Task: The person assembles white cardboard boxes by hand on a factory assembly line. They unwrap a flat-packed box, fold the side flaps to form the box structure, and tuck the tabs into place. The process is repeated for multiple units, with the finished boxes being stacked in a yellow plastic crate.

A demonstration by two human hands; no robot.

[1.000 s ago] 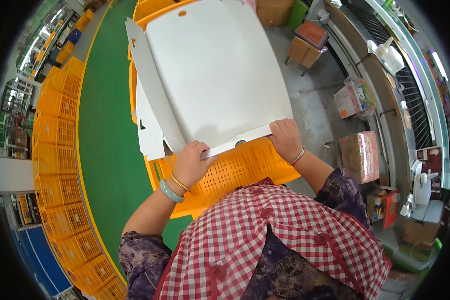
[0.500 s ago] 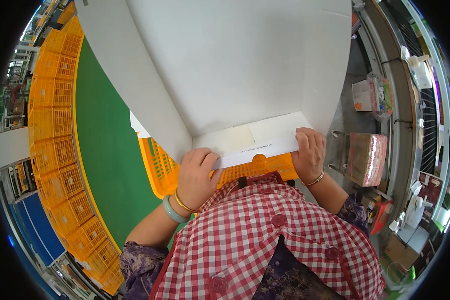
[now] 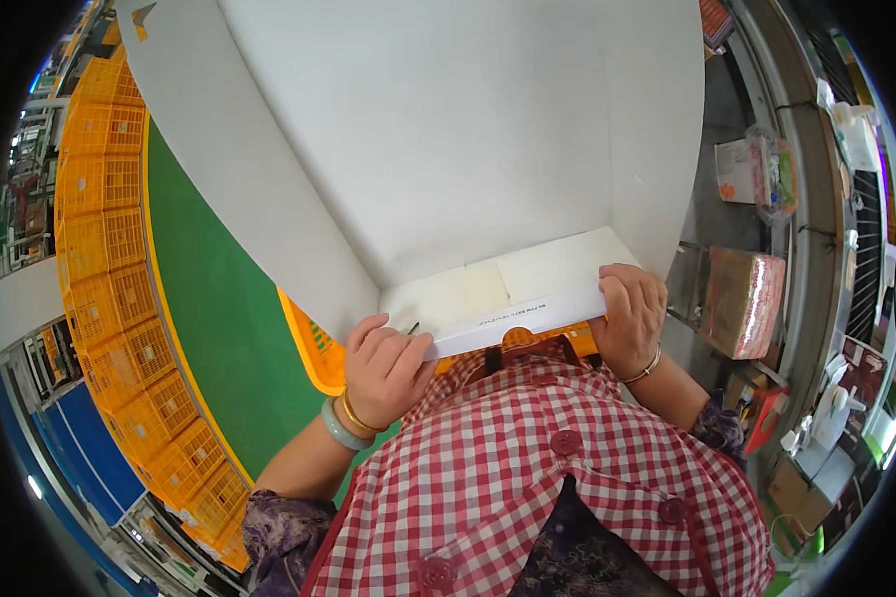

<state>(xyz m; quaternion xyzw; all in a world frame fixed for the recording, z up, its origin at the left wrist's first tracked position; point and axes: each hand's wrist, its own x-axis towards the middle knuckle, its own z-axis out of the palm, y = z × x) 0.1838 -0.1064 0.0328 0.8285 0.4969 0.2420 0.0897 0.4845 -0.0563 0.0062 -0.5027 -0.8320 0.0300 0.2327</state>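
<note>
A large white cardboard box [image 3: 448, 119] stands open in front of me, its tall side walls spread and its inside bare. Along its near end runs a low folded flap [image 3: 518, 316] with a half-round notch and a line of small print. My left hand [image 3: 386, 370] is closed over the left end of that flap, fingers curled on top. At the flap's right end my right hand [image 3: 629, 316] grips the corner, thumb hidden outside. A small dark slit shows beside the left fingers. Under the box, an orange plastic basket [image 3: 314, 343] is partly covered.
Stacked orange crates [image 3: 110, 239] line the left side beyond a green floor [image 3: 204, 298]. On the right are a taped carton [image 3: 742, 303], a bagged package [image 3: 757, 174] and white bottles [image 3: 834, 408] near a metal frame. A blue panel [image 3: 80, 453] stands at lower left.
The flap and both hands sit slightly lower, and the left hand has shifted a little outward. Less of the orange basket shows. Both hands keep their hold.
</note>
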